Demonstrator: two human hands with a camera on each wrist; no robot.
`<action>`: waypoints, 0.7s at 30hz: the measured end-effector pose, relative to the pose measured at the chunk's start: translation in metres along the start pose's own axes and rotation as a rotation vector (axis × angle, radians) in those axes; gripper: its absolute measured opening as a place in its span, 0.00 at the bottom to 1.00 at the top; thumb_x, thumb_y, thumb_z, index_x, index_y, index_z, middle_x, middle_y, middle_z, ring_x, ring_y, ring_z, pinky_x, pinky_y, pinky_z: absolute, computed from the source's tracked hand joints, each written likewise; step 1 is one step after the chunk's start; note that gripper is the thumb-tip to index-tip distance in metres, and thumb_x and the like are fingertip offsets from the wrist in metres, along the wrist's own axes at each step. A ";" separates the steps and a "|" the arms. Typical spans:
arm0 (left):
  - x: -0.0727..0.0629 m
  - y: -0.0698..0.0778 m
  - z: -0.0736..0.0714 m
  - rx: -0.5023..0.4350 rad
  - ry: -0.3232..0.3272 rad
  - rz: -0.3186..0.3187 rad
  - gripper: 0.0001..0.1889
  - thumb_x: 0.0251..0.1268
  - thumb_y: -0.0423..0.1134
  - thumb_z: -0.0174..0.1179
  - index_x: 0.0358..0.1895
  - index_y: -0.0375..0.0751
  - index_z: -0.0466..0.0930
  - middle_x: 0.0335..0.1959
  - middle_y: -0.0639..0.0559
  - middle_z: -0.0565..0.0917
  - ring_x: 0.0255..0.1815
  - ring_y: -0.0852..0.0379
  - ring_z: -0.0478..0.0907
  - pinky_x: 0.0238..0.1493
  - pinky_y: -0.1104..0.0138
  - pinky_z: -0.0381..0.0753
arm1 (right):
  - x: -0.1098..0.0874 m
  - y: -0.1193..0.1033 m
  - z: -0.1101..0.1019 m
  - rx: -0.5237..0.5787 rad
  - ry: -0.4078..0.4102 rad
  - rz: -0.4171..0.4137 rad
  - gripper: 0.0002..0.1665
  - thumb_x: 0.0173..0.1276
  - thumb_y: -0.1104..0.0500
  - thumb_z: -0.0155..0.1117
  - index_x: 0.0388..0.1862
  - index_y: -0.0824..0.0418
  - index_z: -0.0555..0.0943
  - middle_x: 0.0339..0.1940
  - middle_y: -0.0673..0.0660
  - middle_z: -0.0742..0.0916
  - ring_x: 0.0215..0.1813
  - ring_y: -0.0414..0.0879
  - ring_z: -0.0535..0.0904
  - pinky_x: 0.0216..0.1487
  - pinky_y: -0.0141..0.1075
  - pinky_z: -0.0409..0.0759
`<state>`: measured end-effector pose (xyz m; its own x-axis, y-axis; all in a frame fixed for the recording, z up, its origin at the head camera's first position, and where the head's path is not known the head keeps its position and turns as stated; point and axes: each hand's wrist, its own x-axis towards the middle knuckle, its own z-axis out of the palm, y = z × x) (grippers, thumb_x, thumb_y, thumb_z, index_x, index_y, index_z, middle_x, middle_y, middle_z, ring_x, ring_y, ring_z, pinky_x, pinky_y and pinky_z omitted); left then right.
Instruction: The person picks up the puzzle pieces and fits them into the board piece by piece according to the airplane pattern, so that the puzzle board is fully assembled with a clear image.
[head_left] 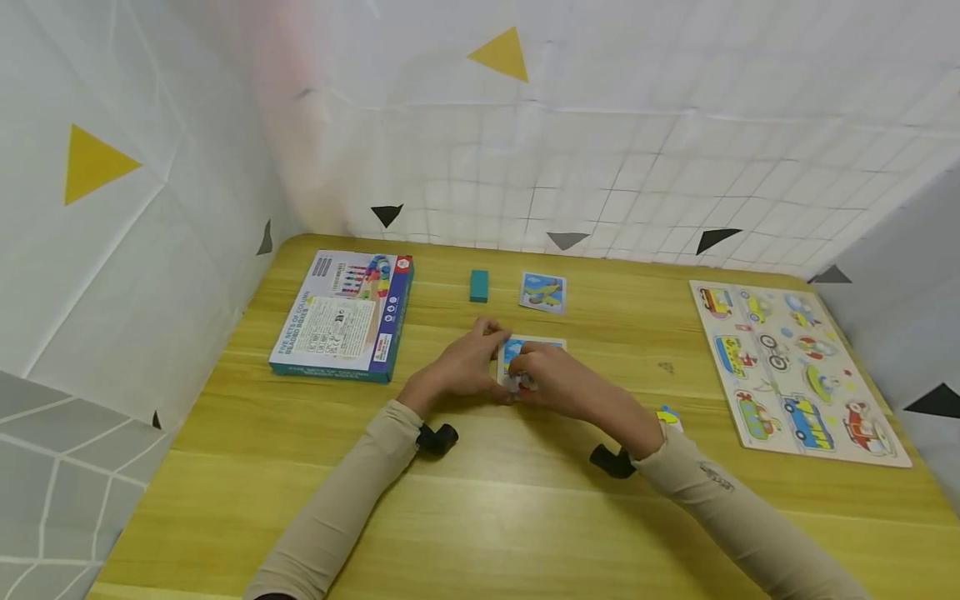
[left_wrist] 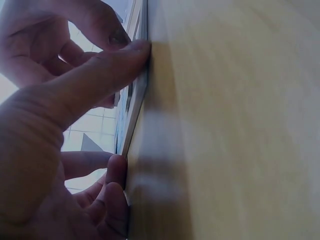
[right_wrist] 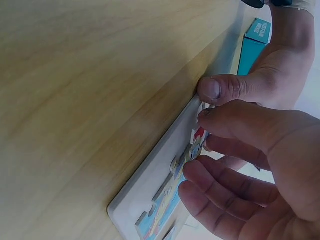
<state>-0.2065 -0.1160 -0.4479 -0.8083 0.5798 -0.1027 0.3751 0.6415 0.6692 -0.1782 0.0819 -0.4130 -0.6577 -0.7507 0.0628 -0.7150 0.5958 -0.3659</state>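
A small jigsaw tray (head_left: pixel 561 341) with a blue picture lies on the wooden table between the two hands. My left hand (head_left: pixel 471 362) holds it along its left side, thumb at the near corner and fingertips at the far end. Over the near part of the tray, my right hand (head_left: pixel 555 379) pinches a puzzle piece (right_wrist: pixel 199 133) showing some red, mostly hidden by the fingers. In the right wrist view, joined pieces fill part of the tray and a bare grey strip shows along its near edge. The two thumbs are close together there.
Behind the tray lie a teal box (head_left: pixel 478 286) and a picture card (head_left: pixel 543 292) with a yellow plane. A beaded-toy box (head_left: pixel 337 321) is at left, a wooden vehicle puzzle board (head_left: pixel 780 375) at right. A yellow-and-blue piece (head_left: pixel 667 416) lies by the right wrist.
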 end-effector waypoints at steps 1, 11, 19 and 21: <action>0.000 0.000 0.000 0.000 0.001 0.000 0.55 0.45 0.53 0.81 0.77 0.40 0.60 0.69 0.50 0.59 0.52 0.57 0.72 0.48 0.66 0.76 | 0.001 0.000 0.000 -0.004 -0.001 -0.002 0.08 0.59 0.63 0.77 0.35 0.63 0.87 0.32 0.56 0.82 0.32 0.42 0.74 0.33 0.33 0.75; 0.001 0.004 0.000 0.088 -0.005 0.042 0.51 0.44 0.53 0.80 0.73 0.41 0.66 0.68 0.48 0.59 0.47 0.55 0.72 0.46 0.66 0.75 | 0.006 -0.001 0.002 -0.009 -0.022 -0.024 0.03 0.60 0.66 0.74 0.34 0.65 0.89 0.34 0.56 0.85 0.36 0.46 0.80 0.37 0.36 0.79; -0.001 0.003 -0.001 0.100 -0.021 0.065 0.48 0.45 0.49 0.78 0.72 0.39 0.66 0.68 0.47 0.58 0.43 0.53 0.71 0.38 0.65 0.73 | 0.008 -0.004 0.004 -0.062 0.002 -0.088 0.01 0.59 0.67 0.75 0.30 0.62 0.89 0.31 0.54 0.83 0.33 0.42 0.75 0.35 0.35 0.77; -0.001 0.002 -0.001 0.100 -0.021 0.081 0.44 0.45 0.47 0.78 0.69 0.41 0.69 0.68 0.46 0.58 0.41 0.53 0.72 0.36 0.65 0.72 | 0.008 -0.004 0.004 -0.070 0.000 -0.093 0.02 0.61 0.65 0.75 0.29 0.61 0.89 0.30 0.54 0.82 0.33 0.41 0.73 0.35 0.34 0.75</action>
<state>-0.2058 -0.1155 -0.4452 -0.7643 0.6414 -0.0673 0.4830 0.6385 0.5992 -0.1795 0.0722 -0.4146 -0.5873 -0.8039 0.0935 -0.7880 0.5416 -0.2927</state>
